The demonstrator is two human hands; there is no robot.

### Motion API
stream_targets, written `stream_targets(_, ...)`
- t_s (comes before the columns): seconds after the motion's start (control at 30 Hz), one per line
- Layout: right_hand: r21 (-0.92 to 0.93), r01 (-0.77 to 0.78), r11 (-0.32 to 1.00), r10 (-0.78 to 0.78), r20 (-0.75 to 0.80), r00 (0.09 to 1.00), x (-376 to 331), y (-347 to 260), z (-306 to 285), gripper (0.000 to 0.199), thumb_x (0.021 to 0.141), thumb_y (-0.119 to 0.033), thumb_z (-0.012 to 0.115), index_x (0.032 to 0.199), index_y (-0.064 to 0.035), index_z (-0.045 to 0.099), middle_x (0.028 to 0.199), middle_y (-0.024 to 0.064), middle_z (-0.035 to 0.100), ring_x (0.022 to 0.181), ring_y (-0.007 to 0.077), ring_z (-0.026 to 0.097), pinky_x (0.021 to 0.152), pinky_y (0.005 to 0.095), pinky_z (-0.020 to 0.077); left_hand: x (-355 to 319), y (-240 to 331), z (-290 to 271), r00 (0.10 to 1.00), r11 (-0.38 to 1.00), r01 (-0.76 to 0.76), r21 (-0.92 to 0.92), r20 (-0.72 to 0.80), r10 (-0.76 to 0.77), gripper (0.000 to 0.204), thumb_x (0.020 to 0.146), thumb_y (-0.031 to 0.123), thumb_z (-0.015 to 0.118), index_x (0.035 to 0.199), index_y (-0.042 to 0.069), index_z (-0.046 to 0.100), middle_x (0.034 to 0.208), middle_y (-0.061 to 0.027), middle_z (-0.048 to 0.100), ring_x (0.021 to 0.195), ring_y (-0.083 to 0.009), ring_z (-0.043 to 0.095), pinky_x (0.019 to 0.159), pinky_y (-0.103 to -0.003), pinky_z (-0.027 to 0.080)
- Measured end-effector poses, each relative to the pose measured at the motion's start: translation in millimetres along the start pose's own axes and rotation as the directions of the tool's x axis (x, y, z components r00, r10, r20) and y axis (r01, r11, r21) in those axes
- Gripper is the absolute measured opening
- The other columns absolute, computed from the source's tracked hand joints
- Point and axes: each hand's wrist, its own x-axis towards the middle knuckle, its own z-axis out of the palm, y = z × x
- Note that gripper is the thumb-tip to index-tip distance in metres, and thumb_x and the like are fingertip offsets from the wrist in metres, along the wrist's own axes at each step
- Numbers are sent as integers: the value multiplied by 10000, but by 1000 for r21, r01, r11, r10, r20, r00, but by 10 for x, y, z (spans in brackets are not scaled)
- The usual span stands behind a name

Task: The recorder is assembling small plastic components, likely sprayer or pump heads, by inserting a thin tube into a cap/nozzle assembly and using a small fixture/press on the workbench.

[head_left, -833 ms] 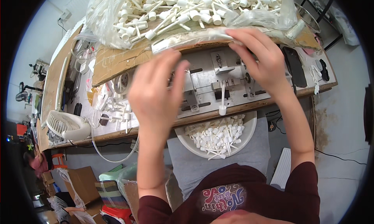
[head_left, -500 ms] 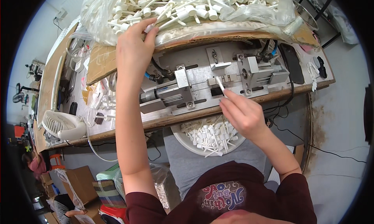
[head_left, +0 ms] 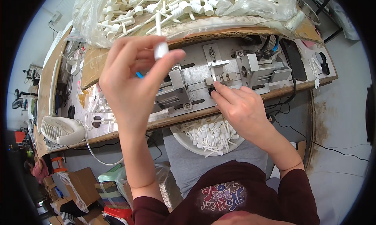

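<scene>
Held above the workbench (head_left: 160, 124): one white capped stick (head_left: 161, 51), cap toward the front edge, stem toward the rear. Held inward of the front edge: second white stick (head_left: 214, 73), near end concealed.

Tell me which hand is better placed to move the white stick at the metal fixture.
The right, I'd judge. The right hand has its fingertips at the white stick by the metal fixture; the left hand is farther off, holding another capped stick.
</scene>
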Motion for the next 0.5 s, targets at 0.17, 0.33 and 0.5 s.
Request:
stream_targets(0.17,19,-24,1000,23,33,999,-5,3,-10,298,716,-89,762,999,-14,709,1153,97,695,749,191,674,674,320,503,-316,99,13,997,992,18,-122,71,-10,325,710,-17,851,1011,-14,727,1066,-93,636,866,-161,708,721,-267,631)
stream_targets(0.33,108,-33,994,19,123,992,83,76,-180,291,744,-125,783,1013,-35,716,1118,93,703,815,233,683,719,351,525,-669,155,5,974,999,27,-36,224,-18,373,734,-130,758,1095,-49,715,1294,-186,586,957,-216,705,775,-292,648)
stream_targets(0.5,263,-18,965,76,-214,974,449,356,-347,238,794,-153,783,1002,-56,719,1000,98,718,911,269,694,795,372,536,-994,159,177,970,999,-18,45,242,7,372,717,-27,810,1081,0,735,1214,-140,664,817,-189,686,715,-306,578)
